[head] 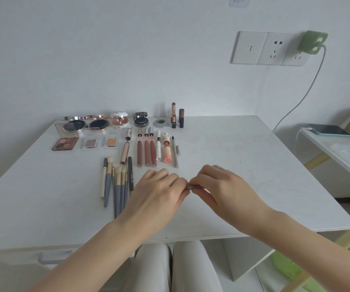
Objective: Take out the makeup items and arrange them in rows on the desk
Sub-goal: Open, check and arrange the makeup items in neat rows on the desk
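Both hands met over the near middle of the white table [222, 144], pinching a small dark slender item [190, 188] between them. The left hand [159, 192] had its fingers curled onto one end and the right hand [218, 186] gripped the other; most of the item was hidden, so what it was could not be told, nor whether it was being pulled apart or closed.

Along the far edge stood a row of round compacts with open lids [98, 123] and two upright lipsticks [177, 115]. In front of them lay a brown eyeshadow palette [65, 143], two small clear-cased single shadows [100, 142] and a line of reddish-brown lip gloss tubes [146, 149], parallel and close together. Nearer, toward the left, lay a bunch of grey-handled makeup brushes [117, 184], less tidy than the rest.

The task looked well advanced, with this item apparently among the last. The next move would likely call for laying it parallel with the others, in the free space beside the brushes.
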